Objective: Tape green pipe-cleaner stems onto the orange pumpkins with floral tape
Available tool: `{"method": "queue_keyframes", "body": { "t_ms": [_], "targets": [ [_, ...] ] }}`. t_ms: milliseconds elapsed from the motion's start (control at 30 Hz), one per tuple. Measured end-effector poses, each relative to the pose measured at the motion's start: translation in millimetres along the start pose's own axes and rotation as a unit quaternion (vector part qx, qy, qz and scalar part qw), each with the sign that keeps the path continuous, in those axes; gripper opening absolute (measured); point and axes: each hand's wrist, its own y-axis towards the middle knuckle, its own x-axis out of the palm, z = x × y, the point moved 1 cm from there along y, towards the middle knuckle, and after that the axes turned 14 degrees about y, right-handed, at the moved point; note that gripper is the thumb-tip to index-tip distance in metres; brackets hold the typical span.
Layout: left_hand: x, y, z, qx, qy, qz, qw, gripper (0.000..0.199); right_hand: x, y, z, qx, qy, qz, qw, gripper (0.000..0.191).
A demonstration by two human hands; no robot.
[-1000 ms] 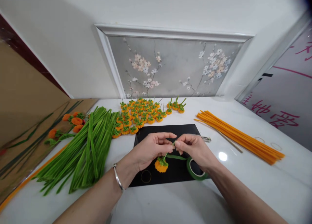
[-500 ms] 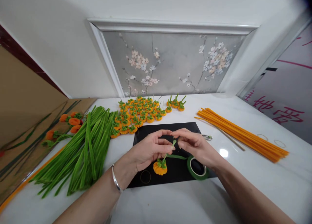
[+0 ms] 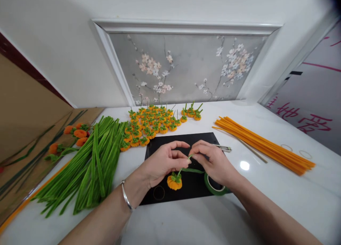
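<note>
My left hand point(image 3: 167, 161) pinches the thin stem of a small orange pipe-cleaner pumpkin point(image 3: 174, 182), which hangs below the fingers with its green leaves on top. At the upper end of that stem, my right hand point(image 3: 214, 159) has thumb and forefinger closed on a bit of pale green tape point(image 3: 190, 157). A roll of green floral tape point(image 3: 217, 191) lies under the right hand, partly covered by it. From the roll, a green strip point(image 3: 193, 170) runs left toward the stem; its far end is hidden by the left fingers.
Under my hands lies a black mat point(image 3: 157, 145) with tweezers point(image 3: 223, 148) at its right edge. Green pipe cleaners point(image 3: 87, 163) are heaped left, orange ones point(image 3: 263, 145) lie right. Several finished orange pumpkins point(image 3: 151, 120) stand behind. Orange flowers point(image 3: 80, 133) rest far left.
My right hand has come down slightly, and its thumb and forefinger have closed on the tape end at the stem top. The left hand keeps its pinch, nearly still.
</note>
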Motion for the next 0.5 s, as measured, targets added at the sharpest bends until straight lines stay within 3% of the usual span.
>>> {"method": "queue_keyframes", "body": {
  "t_ms": [133, 300, 500],
  "targets": [
    [5.0, 0.6, 3.2, 0.064, 0.104, 0.075, 0.99, 0.036, -0.2, -1.7, -2.4, 0.022, -0.032, -0.004, 0.999, 0.016],
    [8.9, 1.7, 3.2, 0.108, 0.213, 0.118, 0.964, 0.023, -1.8, -3.2, -5.2, 0.068, -0.039, -0.018, 0.997, 0.013],
    [10.7, -0.8, -1.3, 0.14, 0.351, 0.172, 0.91, 0.018, -1.5, -3.8, -7.7, 0.059, -0.091, -0.032, 0.994, 0.015]
  ]
}}
